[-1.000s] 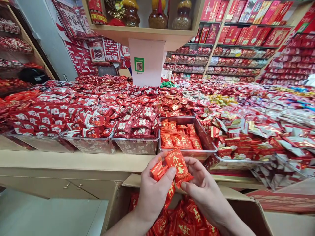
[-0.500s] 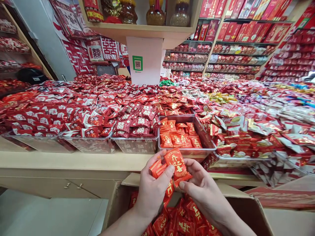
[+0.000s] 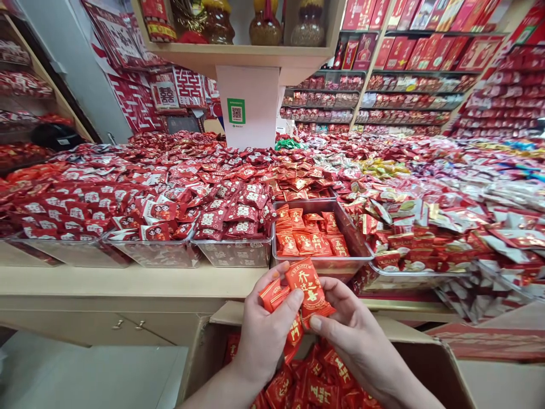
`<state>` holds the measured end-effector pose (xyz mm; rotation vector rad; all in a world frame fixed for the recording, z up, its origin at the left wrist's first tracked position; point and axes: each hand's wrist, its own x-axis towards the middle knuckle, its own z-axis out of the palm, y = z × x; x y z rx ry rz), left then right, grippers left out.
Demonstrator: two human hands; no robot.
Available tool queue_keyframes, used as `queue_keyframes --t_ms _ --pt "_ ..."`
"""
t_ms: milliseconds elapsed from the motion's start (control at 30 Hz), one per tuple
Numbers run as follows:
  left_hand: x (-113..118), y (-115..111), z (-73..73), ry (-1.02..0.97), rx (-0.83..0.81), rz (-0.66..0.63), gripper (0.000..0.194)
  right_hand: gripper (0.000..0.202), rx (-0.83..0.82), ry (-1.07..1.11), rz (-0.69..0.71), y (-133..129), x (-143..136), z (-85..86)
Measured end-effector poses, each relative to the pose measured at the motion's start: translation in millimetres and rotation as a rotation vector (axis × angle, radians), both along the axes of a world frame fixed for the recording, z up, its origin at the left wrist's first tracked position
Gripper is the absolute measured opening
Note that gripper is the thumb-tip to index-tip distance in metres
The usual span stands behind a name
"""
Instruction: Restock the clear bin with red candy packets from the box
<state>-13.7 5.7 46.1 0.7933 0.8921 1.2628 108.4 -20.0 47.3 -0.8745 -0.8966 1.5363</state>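
Observation:
Several red packets with gold writing are gripped in my left hand (image 3: 266, 324), its thumb pressed on the upright front packet (image 3: 307, 287). My right hand (image 3: 347, 318) pinches the lower right corner of that same packet between thumb and fingers. Both hands are above an open cardboard box (image 3: 432, 355), which holds a heap of similar red packets (image 3: 319, 389). Just beyond my hands, a clear plastic bin (image 3: 360, 241) on the counter has rows of matching packets (image 3: 313, 241) inside.
Clear bins of maroon packets (image 3: 242, 218) and white-and-red packets (image 3: 159, 218) line the counter edge (image 3: 128, 281) to the left. Durian-labelled packets (image 3: 415, 250) fill a bin on the right. A white pillar (image 3: 249, 125) and an overhead shelf (image 3: 247, 54) stand behind.
The hands and the held packets have hardly moved, only a touch lower in the view. The grip of both hands is the same, and the view has shifted slightly.

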Motion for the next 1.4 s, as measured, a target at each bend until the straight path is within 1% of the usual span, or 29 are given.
queue_keyframes --t_ms 233,333,500,633,700,767,867,933,967,1000,1067,1100,1167,1233,1300,1333,1400 --pt "1 0 3.2 -0.039 -0.06 -0.014 0.06 0.035 -0.012 0.061 0.039 0 1 1.0" --pt "1 -1 3.5 -0.044 -0.077 -0.012 0.063 0.036 -0.028 0.074 0.036 0 1 1.4" --pt "0 -1 5.5 -0.052 -0.065 0.003 0.058 0.034 -0.058 0.087 -0.024 -1 3 2.0" --pt "0 0 8.1 -0.112 -0.057 0.026 0.056 0.024 -0.094 0.085 -0.108 -3 4 4.1" --pt "0 0 9.4 -0.163 -0.072 0.012 0.056 0.018 -0.076 0.041 -0.151 -4 4 4.7" --pt "0 0 10.7 -0.2 -0.089 -0.026 0.057 0.013 0.037 -0.063 -0.202 -4 5 4.0" --pt "-1 0 11.6 -0.257 -0.159 -0.119 0.057 0.005 0.364 -0.346 -0.318 -7 4 0.3" --pt "-2 1 11.2 -0.347 -0.227 -0.2 0.057 0.013 0.571 -0.526 -0.385 -11 3 -4.3" --pt "-3 1 10.8 -0.396 -0.249 -0.238 0.056 0.015 0.639 -0.584 -0.41 -14 1 -7.1" --pt "-4 1 10.3 -0.441 -0.257 -0.275 0.056 0.017 0.681 -0.619 -0.426 -17 0 -9.8" --pt "-5 1 9.7 -0.496 -0.247 -0.341 0.055 0.017 0.694 -0.631 -0.445 -23 -3 -14.0" --pt "-6 1 9.7 -0.509 -0.237 -0.369 0.055 0.017 0.693 -0.631 -0.449 -26 -4 -14.9" --pt "-7 0 10.4 -0.525 -0.224 -0.409 0.053 0.021 0.77 -0.688 -0.463 -29 -5 -13.7" --pt "-7 -1 11.7 -0.522 -0.213 -0.423 0.051 0.027 0.916 -0.791 -0.457 -28 -4 -10.0" --pt "-6 -2 12.5 -0.472 -0.192 -0.397 0.047 0.035 1.024 -0.85 -0.455 -24 -1 -6.5" --pt "-5 -2 12.3 -0.417 -0.17 -0.364 0.044 0.039 1.033 -0.853 -0.468 -21 0 -5.7" --pt "-4 -3 10.2 -0.245 -0.085 -0.264 0.036 0.043 1.008 -0.881 -0.492 -16 2 -6.3"
